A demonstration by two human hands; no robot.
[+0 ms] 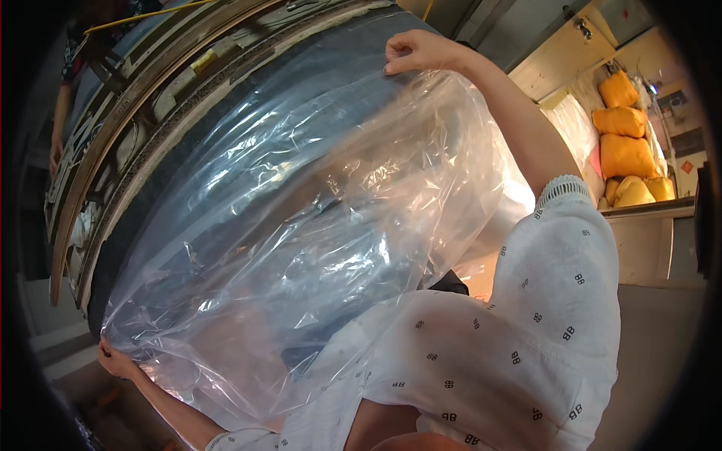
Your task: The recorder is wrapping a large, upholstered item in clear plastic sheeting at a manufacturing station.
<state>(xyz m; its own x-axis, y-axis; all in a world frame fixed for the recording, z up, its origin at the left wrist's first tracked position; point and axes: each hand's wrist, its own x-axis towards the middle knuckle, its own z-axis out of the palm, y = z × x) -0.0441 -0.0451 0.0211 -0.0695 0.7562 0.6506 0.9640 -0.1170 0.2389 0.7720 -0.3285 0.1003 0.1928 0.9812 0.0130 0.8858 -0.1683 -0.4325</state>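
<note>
A large sheet of clear plastic film (323,225) spreads between my two hands, wrinkled and shiny. Its upper part lies over a dark blue-grey surface (331,52); the rest hangs down in front of my body. At the lower left my left hand (116,359) pinches a gathered corner of the film by the end of that surface. Toward the upper right, with the arm stretched out, my right hand (421,51) has its fingers curled and pinches the film's far edge. Whether the film is one layer or a bag, I cannot tell.
Beyond the dark surface runs a long machine rail (113,120), with a yellow cord (150,15) above it. Another person's arm (60,124) shows at the far left. Orange bundles (628,154) are stacked on a shelf at the right, near a pale wooden cabinet (560,56).
</note>
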